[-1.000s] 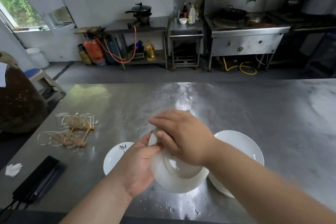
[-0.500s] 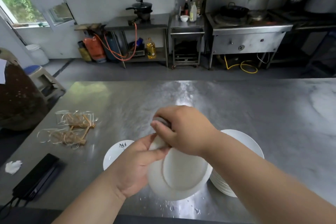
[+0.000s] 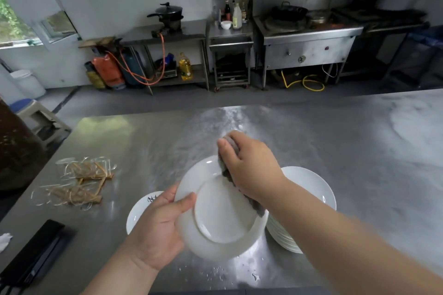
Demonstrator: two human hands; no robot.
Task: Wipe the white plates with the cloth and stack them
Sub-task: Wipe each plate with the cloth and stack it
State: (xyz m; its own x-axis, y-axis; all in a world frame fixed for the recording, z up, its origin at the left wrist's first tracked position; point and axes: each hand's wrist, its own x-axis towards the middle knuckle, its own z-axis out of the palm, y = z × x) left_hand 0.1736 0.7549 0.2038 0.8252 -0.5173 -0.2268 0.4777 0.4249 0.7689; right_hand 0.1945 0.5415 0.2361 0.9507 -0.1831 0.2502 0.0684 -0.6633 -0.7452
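My left hand (image 3: pixel 157 227) grips a white plate (image 3: pixel 215 218) by its left rim and holds it tilted above the steel table (image 3: pixel 335 151). My right hand (image 3: pixel 249 165) holds a grey cloth (image 3: pixel 233 151) bunched in its fingers and presses it against the plate's upper right face. A stack of white plates (image 3: pixel 309 189) stands on the table to the right, partly hidden by my right forearm. A single white plate with a black mark (image 3: pixel 143 206) lies flat to the left, half covered by my left hand.
Rubber bands and small wooden sticks (image 3: pixel 81 182) lie on the table's left. A black flat device (image 3: pixel 33 258) sits at the front left edge, with a white scrap (image 3: pixel 4 240) beside it. Water drops (image 3: pixel 227 270) dot the table's front. Kitchen counters and a stove (image 3: pixel 306 33) stand beyond.
The held plate has turned so its face shows more fully. My right hand with the cloth has slid from the plate's middle up to its upper right rim.
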